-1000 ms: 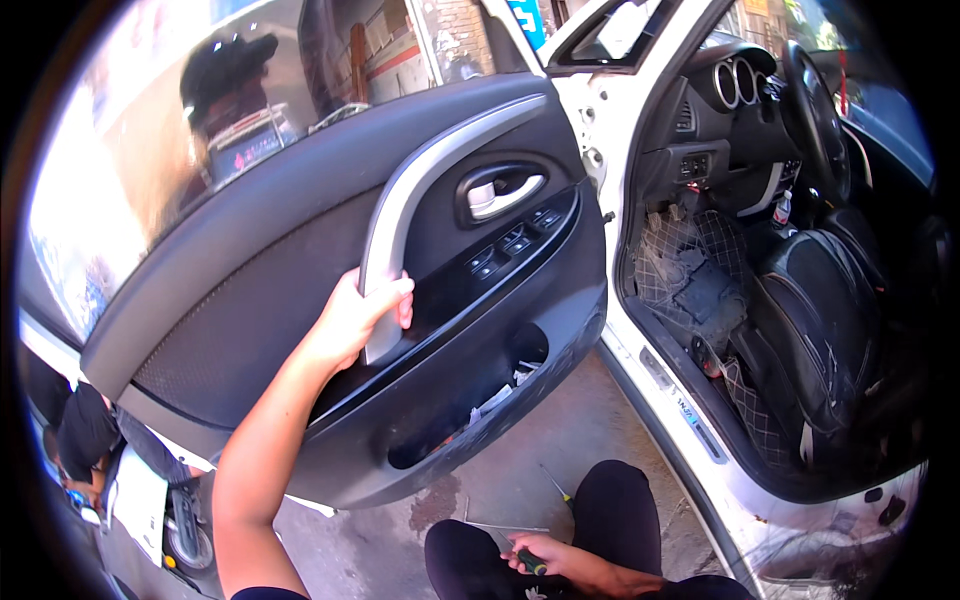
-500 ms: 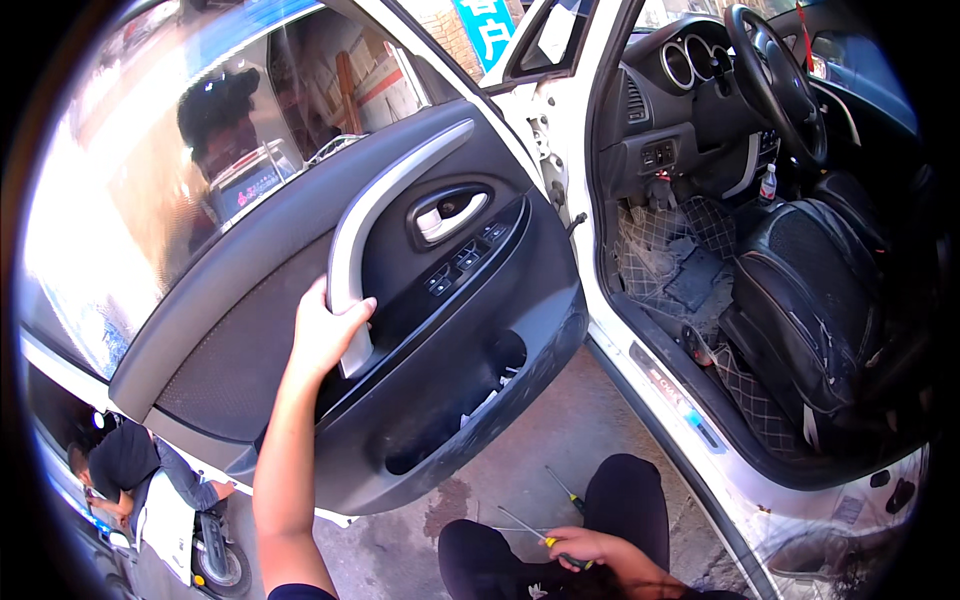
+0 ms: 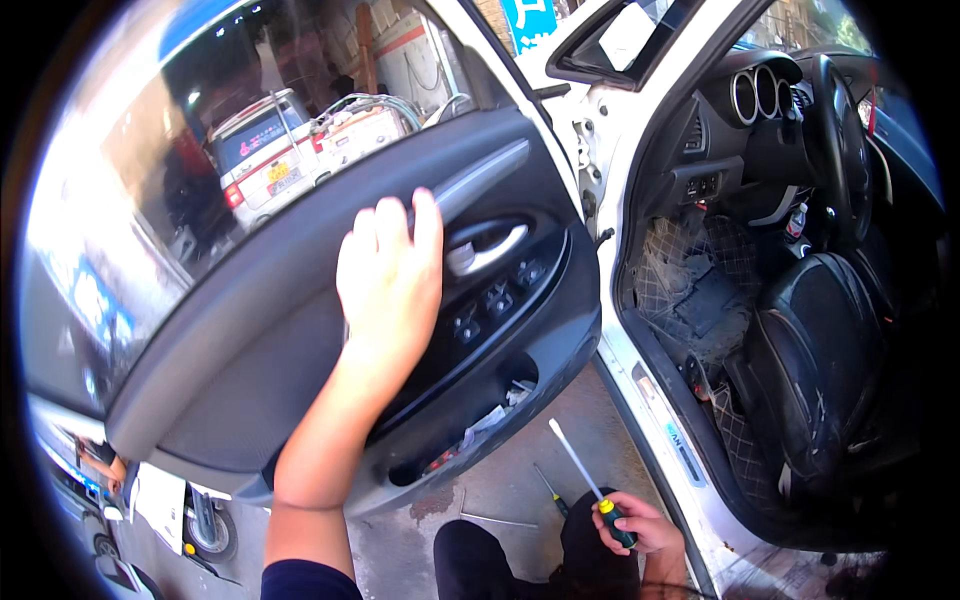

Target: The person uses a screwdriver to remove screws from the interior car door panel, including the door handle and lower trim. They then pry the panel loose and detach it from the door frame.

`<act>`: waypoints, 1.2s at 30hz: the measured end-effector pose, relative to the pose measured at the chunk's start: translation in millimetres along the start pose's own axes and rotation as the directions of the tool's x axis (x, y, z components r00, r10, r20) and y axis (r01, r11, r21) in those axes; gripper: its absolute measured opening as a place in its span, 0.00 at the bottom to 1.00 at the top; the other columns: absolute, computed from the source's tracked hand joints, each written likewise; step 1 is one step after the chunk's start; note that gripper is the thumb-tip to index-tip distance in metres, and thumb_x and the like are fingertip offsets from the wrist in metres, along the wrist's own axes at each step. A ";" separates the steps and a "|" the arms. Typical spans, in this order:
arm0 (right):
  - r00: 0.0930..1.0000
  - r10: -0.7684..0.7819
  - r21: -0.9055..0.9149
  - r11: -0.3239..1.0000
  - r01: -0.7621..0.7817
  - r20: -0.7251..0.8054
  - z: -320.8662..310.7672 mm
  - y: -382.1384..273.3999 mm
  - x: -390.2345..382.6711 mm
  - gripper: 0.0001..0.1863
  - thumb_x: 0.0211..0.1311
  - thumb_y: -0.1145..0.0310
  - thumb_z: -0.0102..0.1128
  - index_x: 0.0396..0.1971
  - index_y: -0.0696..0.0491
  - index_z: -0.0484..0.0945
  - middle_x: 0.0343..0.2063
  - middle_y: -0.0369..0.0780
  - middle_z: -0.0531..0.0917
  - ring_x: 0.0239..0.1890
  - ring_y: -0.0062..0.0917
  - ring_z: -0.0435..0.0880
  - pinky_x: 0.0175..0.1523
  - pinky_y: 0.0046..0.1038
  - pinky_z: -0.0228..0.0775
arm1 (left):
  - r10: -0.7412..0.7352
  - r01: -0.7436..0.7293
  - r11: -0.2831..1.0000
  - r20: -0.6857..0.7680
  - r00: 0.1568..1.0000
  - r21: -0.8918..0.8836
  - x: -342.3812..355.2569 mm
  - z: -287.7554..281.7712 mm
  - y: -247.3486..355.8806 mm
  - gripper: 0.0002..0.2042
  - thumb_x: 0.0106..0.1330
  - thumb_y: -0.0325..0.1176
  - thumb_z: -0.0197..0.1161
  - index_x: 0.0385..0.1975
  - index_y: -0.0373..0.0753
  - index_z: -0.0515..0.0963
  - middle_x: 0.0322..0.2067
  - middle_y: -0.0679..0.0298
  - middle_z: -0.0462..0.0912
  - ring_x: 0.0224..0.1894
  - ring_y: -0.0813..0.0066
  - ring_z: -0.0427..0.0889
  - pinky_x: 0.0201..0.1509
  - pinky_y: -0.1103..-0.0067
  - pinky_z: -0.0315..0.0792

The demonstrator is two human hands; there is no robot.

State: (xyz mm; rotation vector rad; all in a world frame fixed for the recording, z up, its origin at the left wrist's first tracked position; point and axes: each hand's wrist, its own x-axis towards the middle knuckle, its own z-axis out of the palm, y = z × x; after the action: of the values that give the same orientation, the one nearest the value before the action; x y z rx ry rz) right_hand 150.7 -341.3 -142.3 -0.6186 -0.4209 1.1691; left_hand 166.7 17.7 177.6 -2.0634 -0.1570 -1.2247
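My left hand is over the curved silver pull handle of the open car door. Its fingers are closed about the middle of the handle, and the hand hides the handle's lower part. Low on the right, my right hand grips a screwdriver by its dark green and yellow grip. The light-coloured shaft points up and to the left, its tip free in front of the door's lower edge. Just right of my left hand are the inner door release and the black window switches.
On the ground lie a second screwdriver and a thin metal rod. Papers fill part of the door pocket. The white sill and black driver's seat stand right. A parked scooter is beyond the door, left.
My left hand has moved up and right along the pull handle. My right hand has moved right and raised the screwdriver. The view has shifted, and the door pocket's contents show more.
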 end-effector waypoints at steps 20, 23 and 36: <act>0.166 -0.832 -0.697 0.537 0.475 -0.529 184.8 -307.7 84.8 0.21 0.56 0.68 0.71 0.45 0.58 0.73 0.39 0.41 0.78 0.41 0.28 0.80 0.55 0.30 0.73 | 0.577 -0.010 0.668 0.509 0.639 -0.744 196.8 43.5 -37.2 0.44 0.40 0.38 0.79 0.64 0.43 0.71 0.65 0.57 0.69 0.59 0.52 0.72 0.63 0.64 0.70; 0.160 -0.783 -0.426 0.483 0.765 -0.601 191.3 -325.8 123.6 0.16 0.66 0.64 0.64 0.41 0.51 0.64 0.30 0.39 0.74 0.30 0.26 0.77 0.43 0.37 0.78 | 0.511 0.059 0.652 0.495 0.703 -0.756 184.2 59.8 -21.1 0.39 0.39 0.35 0.77 0.60 0.42 0.76 0.63 0.58 0.74 0.55 0.52 0.74 0.61 0.64 0.70; 0.151 -0.592 0.186 0.002 0.983 -0.792 160.2 -330.0 195.4 0.21 0.64 0.46 0.56 0.37 0.49 0.67 0.26 0.38 0.67 0.29 0.23 0.70 0.46 0.31 0.62 | 0.512 -0.026 0.743 0.543 0.665 -0.669 182.9 61.8 -12.9 0.38 0.41 0.40 0.78 0.59 0.43 0.78 0.62 0.55 0.74 0.58 0.53 0.73 0.64 0.64 0.62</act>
State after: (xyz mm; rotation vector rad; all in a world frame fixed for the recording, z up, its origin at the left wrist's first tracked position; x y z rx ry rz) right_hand 357.8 -205.9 191.6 0.1560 0.2090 -0.2119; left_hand 304.3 21.6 313.5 -2.9187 0.2693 -0.1962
